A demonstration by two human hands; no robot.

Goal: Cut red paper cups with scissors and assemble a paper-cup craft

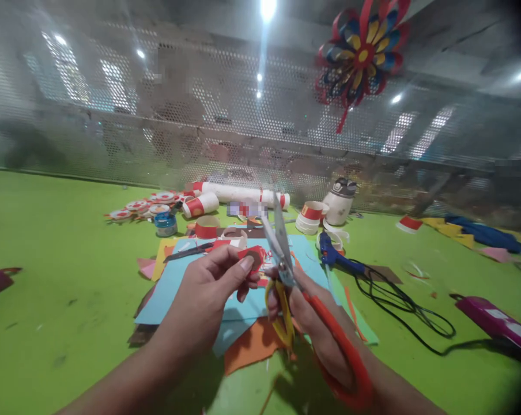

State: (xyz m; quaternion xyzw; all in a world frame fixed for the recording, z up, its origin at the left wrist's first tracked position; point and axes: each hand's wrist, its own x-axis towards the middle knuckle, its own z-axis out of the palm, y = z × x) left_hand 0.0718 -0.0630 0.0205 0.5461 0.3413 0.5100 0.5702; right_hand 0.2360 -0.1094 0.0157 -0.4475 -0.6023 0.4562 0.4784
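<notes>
My left hand (212, 288) is closed in a pinch on a small piece of red paper (254, 257) that shows a brownish round part under the thumb. In my right hand (312, 323) is a pair of scissors (284, 262) with one orange-red handle loop and one yellow. The blades point up and away and stand slightly apart, just right of the red paper. Beneath both hands lie light blue paper sheets (169, 302), with small red and white scraps on them. An orange felt-like piece (252, 346) lies at their near edge.
A blue glue gun (329, 253) with a black cord lies to the right, near a purple object (496, 320). Behind the paper stand a blue jar (165, 223), cardboard rings (310, 216), a long white tube (238, 192) and a white container (339, 203). A paper flower (363, 56) hangs above.
</notes>
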